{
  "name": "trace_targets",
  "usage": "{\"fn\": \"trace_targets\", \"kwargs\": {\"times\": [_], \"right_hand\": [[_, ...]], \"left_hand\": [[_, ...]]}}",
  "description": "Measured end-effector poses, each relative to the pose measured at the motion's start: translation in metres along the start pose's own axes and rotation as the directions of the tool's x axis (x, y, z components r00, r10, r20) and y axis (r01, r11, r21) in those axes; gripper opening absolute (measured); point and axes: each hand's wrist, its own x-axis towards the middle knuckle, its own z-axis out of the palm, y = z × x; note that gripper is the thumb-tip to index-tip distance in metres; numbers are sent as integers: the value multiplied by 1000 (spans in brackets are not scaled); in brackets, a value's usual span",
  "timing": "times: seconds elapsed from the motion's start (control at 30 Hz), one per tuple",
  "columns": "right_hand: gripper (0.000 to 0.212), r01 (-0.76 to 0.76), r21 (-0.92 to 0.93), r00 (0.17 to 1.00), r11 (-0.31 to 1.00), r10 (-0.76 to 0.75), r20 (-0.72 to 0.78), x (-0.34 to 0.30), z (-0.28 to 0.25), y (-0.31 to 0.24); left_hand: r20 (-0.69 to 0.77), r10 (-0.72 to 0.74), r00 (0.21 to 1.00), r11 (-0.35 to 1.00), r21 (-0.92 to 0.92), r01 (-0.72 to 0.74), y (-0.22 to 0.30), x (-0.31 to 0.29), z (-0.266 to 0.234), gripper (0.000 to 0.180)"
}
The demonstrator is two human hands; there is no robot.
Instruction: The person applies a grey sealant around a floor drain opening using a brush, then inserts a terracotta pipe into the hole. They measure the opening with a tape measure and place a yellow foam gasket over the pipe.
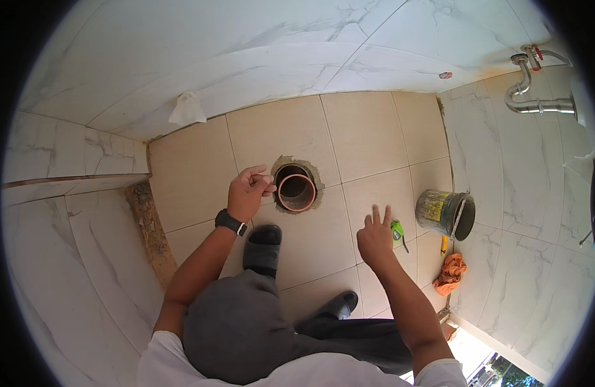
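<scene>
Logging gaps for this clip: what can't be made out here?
- Pipe inside: dark, head view.
- Bucket contents: tipped away, shadowed.
- Green tool: partly behind right hand, too small to identify.
- Left hand palm: faces away, fingers curled.
- Wall trap: bent near the rim.

Only label: a worn yellow one wrapped on the grey bucket (444,213), floor right, by the wall.
</scene>
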Motion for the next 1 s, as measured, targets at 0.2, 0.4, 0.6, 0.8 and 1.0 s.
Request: {"fn": "trace_targets", "kwargs": {"times": [0.2,0.4,0.6,0.8,1.0], "right_hand": [[28,-162,474,981,865,88,174,29,97,-19],[29,42,696,942,717,203,-266,90,103,-22],[38,78,852,934,518,261,-244,132,99,-20],[31,-21,888,960,459,257,-110,137,104,-26],[28,-60,875,960,480,268,-82,147,113,-25]], "left_hand": [[55,440,896,196,968,-155,1,-7,-34,79],[384,195,902,306,850,-428,-14,2,-15,97],[562,122,818,217,790,-574,-34,23,39,104],[558,55,828,221,802,-555,-35,35,49,109],[545,60,836,179,819,-546,-40,34,51,108]]}}
